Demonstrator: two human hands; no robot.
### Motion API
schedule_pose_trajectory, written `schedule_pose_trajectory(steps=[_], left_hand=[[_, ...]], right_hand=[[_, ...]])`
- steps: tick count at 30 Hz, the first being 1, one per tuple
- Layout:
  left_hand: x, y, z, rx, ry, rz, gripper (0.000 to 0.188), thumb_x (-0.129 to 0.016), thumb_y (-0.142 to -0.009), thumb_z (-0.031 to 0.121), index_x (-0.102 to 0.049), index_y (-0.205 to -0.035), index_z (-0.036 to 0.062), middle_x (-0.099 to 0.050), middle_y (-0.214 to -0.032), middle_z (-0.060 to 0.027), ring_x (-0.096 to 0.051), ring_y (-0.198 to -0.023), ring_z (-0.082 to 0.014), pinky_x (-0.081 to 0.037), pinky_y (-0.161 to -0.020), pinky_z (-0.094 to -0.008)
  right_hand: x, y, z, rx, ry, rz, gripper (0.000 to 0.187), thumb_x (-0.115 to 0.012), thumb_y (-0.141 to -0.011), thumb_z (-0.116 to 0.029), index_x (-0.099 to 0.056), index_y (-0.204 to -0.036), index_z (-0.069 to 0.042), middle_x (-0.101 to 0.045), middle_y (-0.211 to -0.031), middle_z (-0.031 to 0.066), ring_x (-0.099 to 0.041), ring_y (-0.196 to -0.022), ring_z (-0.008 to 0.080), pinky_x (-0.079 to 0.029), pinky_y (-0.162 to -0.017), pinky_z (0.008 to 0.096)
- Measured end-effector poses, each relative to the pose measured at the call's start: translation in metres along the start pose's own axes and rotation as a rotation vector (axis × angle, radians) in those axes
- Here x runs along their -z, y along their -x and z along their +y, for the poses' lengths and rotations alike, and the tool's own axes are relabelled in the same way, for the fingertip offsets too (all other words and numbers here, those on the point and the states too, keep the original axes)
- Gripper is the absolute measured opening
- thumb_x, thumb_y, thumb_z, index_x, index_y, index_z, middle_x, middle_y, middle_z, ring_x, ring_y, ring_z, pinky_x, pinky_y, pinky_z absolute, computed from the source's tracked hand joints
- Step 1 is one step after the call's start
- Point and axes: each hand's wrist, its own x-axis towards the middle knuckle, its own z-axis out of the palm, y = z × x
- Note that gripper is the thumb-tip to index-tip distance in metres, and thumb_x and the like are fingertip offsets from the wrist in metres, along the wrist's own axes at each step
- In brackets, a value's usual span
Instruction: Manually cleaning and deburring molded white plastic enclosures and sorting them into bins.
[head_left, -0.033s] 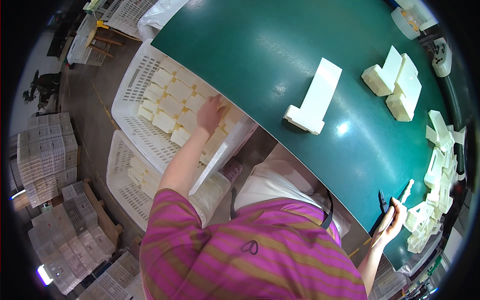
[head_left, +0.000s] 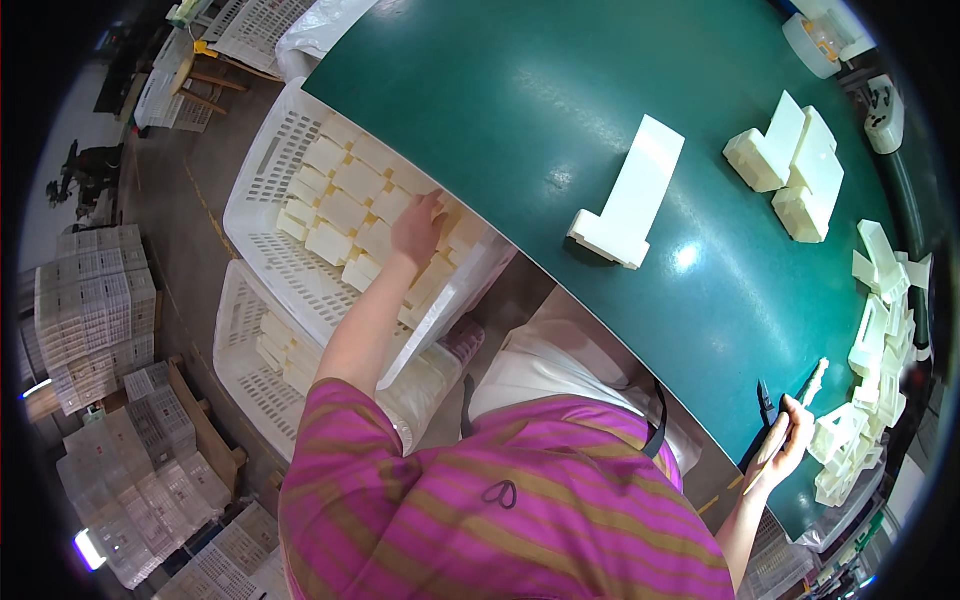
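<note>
My left hand (head_left: 415,232) reaches into the upper white crate (head_left: 250,190) beside the table's edge. Its fingers are bent onto one of the white plastic parts (head_left: 361,182) packed there in rows; the fingertips are partly hidden. At the right, my right hand (head_left: 783,445) is closed round a slim black tool (head_left: 766,403) just above the table's near edge; its exact kind cannot be made out. A narrow white piece (head_left: 816,382) sticks out past these fingers, held or lying there. One long white plastic part (head_left: 640,190) lies on the green table (head_left: 480,110).
Two more white blocks (head_left: 797,165) lie at the table's far right. A heap of white parts (head_left: 870,370) runs along the right edge. Below the upper crate stands a second crate (head_left: 232,335) with similar parts. Stacked crates (head_left: 95,310) fill the floor at left.
</note>
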Motion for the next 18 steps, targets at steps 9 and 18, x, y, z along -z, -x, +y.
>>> schedule_pose_trajectory(steps=[9,18], left_hand=[[0.030,0.081,-0.023,0.179,-0.210,-0.450,0.029,-0.062,-0.081,0.029,-0.064,-0.104,0.0112,-0.065,-0.090,-0.0130,-0.063,-0.084,-0.0326,-0.051,-0.074,-0.0433],[0.023,0.086,-0.022,0.175,-0.211,-0.440,0.039,-0.065,-0.080,0.029,-0.060,-0.114,0.0099,-0.066,-0.090,-0.0183,-0.063,-0.089,-0.0351,-0.050,-0.077,-0.0442]], right_hand=[[-0.002,-0.002,-0.002,0.030,0.026,0.007,0.016,-0.047,-0.091,0.001,-0.057,-0.102,0.003,-0.057,-0.096,0.0095,-0.054,-0.091,0.0176,-0.041,-0.086,0.0289],[0.005,-0.003,-0.008,0.065,0.057,0.054,0.015,-0.049,-0.088,0.000,-0.059,-0.100,0.002,-0.056,-0.091,0.0091,-0.054,-0.086,0.0181,-0.042,-0.081,0.0287]])
